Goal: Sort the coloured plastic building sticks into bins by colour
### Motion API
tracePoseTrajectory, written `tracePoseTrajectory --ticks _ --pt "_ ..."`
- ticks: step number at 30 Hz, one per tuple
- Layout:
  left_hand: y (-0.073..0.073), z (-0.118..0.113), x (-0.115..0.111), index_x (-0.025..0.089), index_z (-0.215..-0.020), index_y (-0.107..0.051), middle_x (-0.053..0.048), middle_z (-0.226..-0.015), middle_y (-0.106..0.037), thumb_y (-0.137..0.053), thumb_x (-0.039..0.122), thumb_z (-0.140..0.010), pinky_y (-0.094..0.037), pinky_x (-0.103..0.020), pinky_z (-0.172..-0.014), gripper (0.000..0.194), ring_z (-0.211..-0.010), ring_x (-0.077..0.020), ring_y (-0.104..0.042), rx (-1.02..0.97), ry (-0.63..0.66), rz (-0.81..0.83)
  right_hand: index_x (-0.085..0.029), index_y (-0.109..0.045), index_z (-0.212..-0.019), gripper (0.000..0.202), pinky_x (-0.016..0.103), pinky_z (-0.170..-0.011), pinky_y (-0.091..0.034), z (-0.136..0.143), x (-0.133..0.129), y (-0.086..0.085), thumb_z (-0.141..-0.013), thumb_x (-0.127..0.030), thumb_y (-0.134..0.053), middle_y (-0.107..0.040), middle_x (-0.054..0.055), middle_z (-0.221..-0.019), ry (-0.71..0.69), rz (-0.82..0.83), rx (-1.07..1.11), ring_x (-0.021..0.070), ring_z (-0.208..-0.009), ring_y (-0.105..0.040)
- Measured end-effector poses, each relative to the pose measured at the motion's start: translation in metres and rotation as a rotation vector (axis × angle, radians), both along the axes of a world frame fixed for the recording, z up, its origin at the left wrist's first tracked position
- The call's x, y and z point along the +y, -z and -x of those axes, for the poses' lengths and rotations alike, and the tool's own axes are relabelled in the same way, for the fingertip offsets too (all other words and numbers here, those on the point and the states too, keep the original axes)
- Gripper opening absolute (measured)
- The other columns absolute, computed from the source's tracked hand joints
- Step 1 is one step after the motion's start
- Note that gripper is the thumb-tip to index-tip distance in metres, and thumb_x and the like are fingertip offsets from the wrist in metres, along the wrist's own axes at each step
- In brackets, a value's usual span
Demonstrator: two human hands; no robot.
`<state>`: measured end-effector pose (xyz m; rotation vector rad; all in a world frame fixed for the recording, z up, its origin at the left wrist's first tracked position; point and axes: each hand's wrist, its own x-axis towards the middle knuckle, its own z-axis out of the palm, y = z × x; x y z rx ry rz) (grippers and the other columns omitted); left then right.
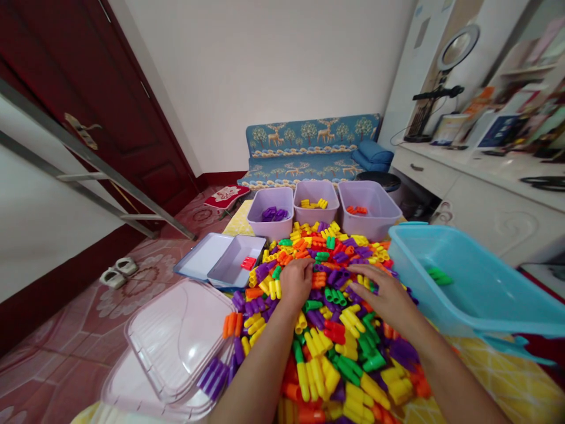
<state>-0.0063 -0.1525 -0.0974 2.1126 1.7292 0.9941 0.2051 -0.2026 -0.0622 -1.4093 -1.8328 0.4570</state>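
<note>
A big heap of plastic building pieces shaped like joined tubes (316, 371) in yellow, green, purple, orange and red covers the table. My left hand (296, 281) rests at the heap's middle with fingers curled together; what they hold, if anything, is hidden. Fingers apart, my right hand (383, 294) reaches over purple pieces (338, 278) to its left and holds nothing visible. Behind the heap stand three lilac tubs: the left tub (270, 231) has purple pieces inside, the middle tub (316, 219) yellow ones, the right tub (369, 225) orange-red ones.
A blue tub (485, 294) with green pieces stands at right. On the left, an opened shallow box (224, 266) holds red pieces, and clear lids (180, 335) lie stacked nearer me. Beyond are a ladder (88, 176), a patterned sofa (304, 165) and a white dresser (494, 176).
</note>
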Motion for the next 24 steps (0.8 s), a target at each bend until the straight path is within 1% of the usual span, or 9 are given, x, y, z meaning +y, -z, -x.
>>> tracePoseTrajectory --ticks 3,6,8,10,14,17,19,21,24 --pt "-0.002 0.000 0.001 0.024 -0.097 -0.073 -0.004 -0.092 -0.074 -0.047 0.034 -0.093 -0.048 -0.030 -0.079 0.028 -0.087 -0.0206 -0.066 -0.009 -0.008 0.029 -0.022 -0.066 -0.115 0.039 0.048 -0.099 -0.047 -0.006 -0.020 0.009 -0.082 -0.041 -0.060 -0.067 0.010 -0.119 0.045 0.032 -0.045 0.0282 -0.112 -0.062" --pt "-0.012 0.001 0.003 0.020 -0.088 -0.073 -0.004 -0.080 -0.072 -0.039 0.044 -0.096 -0.049 -0.029 -0.076 0.042 -0.079 -0.0197 -0.066 -0.111 0.104 0.139 -0.020 -0.062 -0.124 0.049 0.051 -0.103 -0.043 -0.003 -0.031 0.017 -0.081 -0.044 -0.062 -0.064 0.012 -0.127 0.038 0.068 -0.103 0.0301 -0.118 -0.058" --pt "-0.024 0.002 0.003 0.017 -0.097 -0.071 -0.005 -0.089 -0.073 -0.033 0.045 -0.097 -0.050 -0.030 -0.083 0.048 -0.087 -0.0192 -0.067 -0.267 0.254 0.207 -0.020 -0.059 -0.128 0.052 0.051 -0.104 -0.042 0.002 -0.034 0.017 -0.082 -0.045 -0.061 -0.061 0.011 -0.130 0.005 0.085 -0.096 0.0296 -0.121 -0.056" --pt "-0.039 0.005 0.002 0.015 -0.112 -0.067 -0.007 -0.108 -0.071 -0.032 0.043 -0.098 -0.047 -0.032 -0.095 0.047 -0.105 -0.0192 -0.064 -0.405 0.405 0.226 -0.021 -0.055 -0.132 0.053 0.049 -0.106 -0.041 0.005 -0.035 0.014 -0.085 -0.045 -0.057 -0.059 0.011 -0.133 -0.008 0.086 -0.047 0.0277 -0.124 -0.054" --pt "-0.074 0.016 -0.012 0.017 -0.123 -0.062 -0.008 -0.126 -0.065 -0.044 0.040 -0.095 -0.042 -0.037 -0.105 0.041 -0.120 -0.0226 -0.057 -0.391 0.564 0.168 -0.022 -0.056 -0.129 0.047 0.046 -0.105 -0.042 0.008 -0.042 0.010 -0.088 -0.044 -0.054 -0.060 0.009 -0.131 0.013 0.021 0.002 0.0256 -0.123 -0.055" --pt "-0.096 0.030 -0.036 0.019 -0.124 -0.062 -0.007 -0.124 -0.065 -0.051 0.039 -0.093 -0.044 -0.036 -0.102 0.038 -0.117 -0.0229 -0.058 -0.255 0.591 0.099 -0.025 -0.059 -0.125 0.040 0.044 -0.103 -0.045 0.011 -0.060 0.014 -0.088 -0.041 -0.056 -0.062 0.007 -0.128 -0.004 -0.036 -0.019 0.0249 -0.120 -0.056" --pt "-0.103 0.043 -0.061 0.021 -0.123 -0.063 -0.007 -0.123 -0.065 -0.050 0.037 -0.094 -0.045 -0.035 -0.102 0.035 -0.115 -0.0220 -0.059 -0.176 0.566 0.059 -0.028 -0.059 -0.123 0.036 0.043 -0.102 -0.046 0.014 -0.077 0.018 -0.088 -0.038 -0.056 -0.061 0.006 -0.128 -0.019 -0.079 -0.039 0.0246 -0.120 -0.056" --pt "-0.101 0.060 -0.093 0.024 -0.123 -0.062 -0.007 -0.124 -0.063 -0.049 0.033 -0.094 -0.046 -0.036 -0.102 0.033 -0.116 -0.0216 -0.058 -0.119 0.503 0.019 -0.030 -0.058 -0.124 0.036 0.043 -0.102 -0.046 0.015 -0.097 0.023 -0.089 -0.035 -0.055 -0.060 0.005 -0.129 -0.034 -0.131 -0.062 0.0250 -0.120 -0.055" --pt "-0.078 0.094 -0.151 0.032 -0.131 -0.053 -0.006 -0.131 -0.059 -0.053 0.024 -0.092 -0.046 -0.040 -0.104 0.040 -0.121 -0.0222 -0.055 -0.042 0.421 -0.079 -0.033 -0.054 -0.129 0.041 0.045 -0.105 -0.044 0.007 -0.129 0.034 -0.088 -0.030 -0.056 -0.056 0.005 -0.134 -0.043 -0.185 -0.104 0.0264 -0.123 -0.053"
